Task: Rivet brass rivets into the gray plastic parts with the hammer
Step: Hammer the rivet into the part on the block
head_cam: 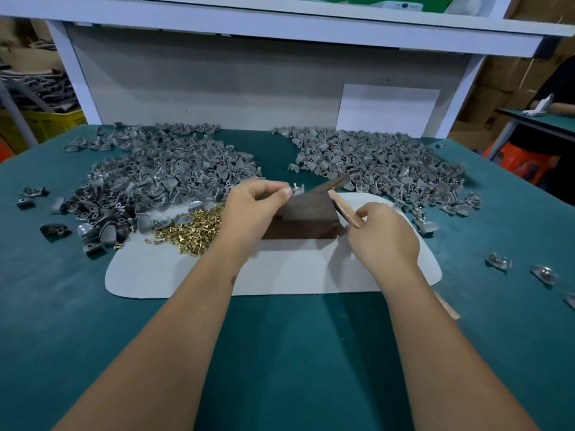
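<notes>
While the left hand pinched a gray part with brass rivets beside its fingertips, the right hand gripped the hammer; a glancing blow could strike those fingertips.

A bench covered in teal matting fills the foreground, backed by a pale gray panel framed by white posts under a white shelf. Cardboard boxes stack at right beside an orange stool; a yellow crate sits at left.
</notes>
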